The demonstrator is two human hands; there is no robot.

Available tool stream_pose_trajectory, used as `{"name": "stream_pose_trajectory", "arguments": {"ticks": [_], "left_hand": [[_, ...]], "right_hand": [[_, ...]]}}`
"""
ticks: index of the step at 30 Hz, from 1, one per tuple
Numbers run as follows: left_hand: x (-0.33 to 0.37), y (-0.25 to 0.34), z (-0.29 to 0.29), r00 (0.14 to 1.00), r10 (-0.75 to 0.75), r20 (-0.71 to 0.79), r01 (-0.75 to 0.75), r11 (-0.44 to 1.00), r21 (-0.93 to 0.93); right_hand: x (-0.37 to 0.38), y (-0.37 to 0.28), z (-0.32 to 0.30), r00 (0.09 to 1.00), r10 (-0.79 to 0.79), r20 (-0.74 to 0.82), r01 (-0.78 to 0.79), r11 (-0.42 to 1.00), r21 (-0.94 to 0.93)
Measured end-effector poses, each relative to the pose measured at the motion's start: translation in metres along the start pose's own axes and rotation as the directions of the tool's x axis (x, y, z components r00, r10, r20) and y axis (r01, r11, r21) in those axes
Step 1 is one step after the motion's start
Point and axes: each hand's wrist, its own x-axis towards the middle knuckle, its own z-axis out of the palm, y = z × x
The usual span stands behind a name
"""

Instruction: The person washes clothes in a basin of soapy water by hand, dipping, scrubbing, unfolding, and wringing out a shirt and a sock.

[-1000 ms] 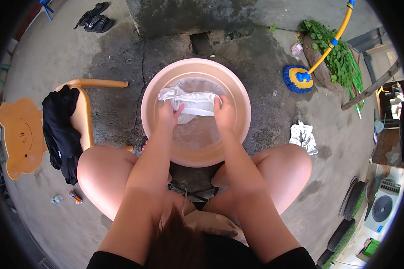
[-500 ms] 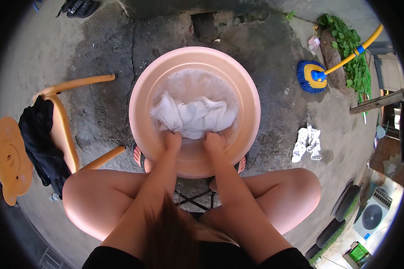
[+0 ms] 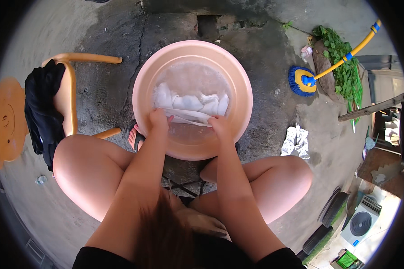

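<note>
"So, where is the white cloth (image 3: 192, 103)?"

"Inside the pink basin (image 3: 141, 89), partly in cloudy water (image 3: 191, 75) with foam along its margin. Most of the cloth lies bunched in a crosswise heap; its near edge is drawn out toward the person as a strip running from hand to hand."

"State of the hands?"

"Both closed on cloth. Left hand (image 3: 158, 119): grips the left end of the strip. Right hand (image 3: 220, 126): pinches the right end, thumb on top. The undersides of both grips are hidden; how the fingers lie there, cannot tell."

"Their position?"

"Both within the basin's rim, over its near half, apart from each other, with the strip between them. The heap lies just beyond the strip."

"Surroundings, left?"

"Yellow chair (image 3: 70, 98) with a smiling face on its backrest; black garment (image 3: 45, 107) draped over it. Clear bottle (image 3: 41, 180) on the ground, well apart from the basin. A foot (image 3: 132, 134) in a black sandal (image 3: 140, 140) sits just beside the basin."

"And right?"

"Spotted white cloth (image 3: 295, 141) on the concrete. Farther off, a mop (image 3: 302, 80) with blue fringe and yellow handle, near a log (image 3: 321, 62) and green plants (image 3: 339, 54). Toward the lower right: dark tyres (image 3: 334, 210) and a grey fan unit (image 3: 361, 223)."
</note>
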Motion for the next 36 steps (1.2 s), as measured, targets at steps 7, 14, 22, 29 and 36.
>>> {"name": "stream_pose_trajectory", "arguments": {"ticks": [7, 14, 22, 29, 36], "left_hand": [[-0.141, 0.128, 0.039, 0.899, 0.156, 0.409, -0.164, 0.986, -0.016], [-0.298, 0.239, 0.031, 0.468, 0.495, 0.732, -0.517, 0.825, -0.228], [-0.320, 0.251, 0.032, 0.395, 0.615, 0.682, -0.602, 0.734, -0.313], [-0.184, 0.168, 0.071, 0.694, 0.262, 0.670, -0.375, 0.927, 0.026], [-0.047, 0.030, 0.051, 0.903, 0.182, 0.390, -0.330, 0.874, 0.357]], "right_hand": [[-0.098, -0.115, -0.030, 0.928, -0.203, -0.311, 0.292, 0.917, 0.273], [-0.218, -0.246, -0.081, 0.696, -0.608, -0.382, 0.715, 0.532, 0.455], [-0.234, -0.277, -0.086, 0.531, -0.723, -0.442, 0.839, 0.373, 0.397], [-0.097, -0.187, -0.053, 0.721, -0.505, -0.475, 0.645, 0.740, 0.191], [-0.029, -0.068, -0.009, 0.839, -0.455, -0.297, 0.301, 0.845, -0.442]]}}
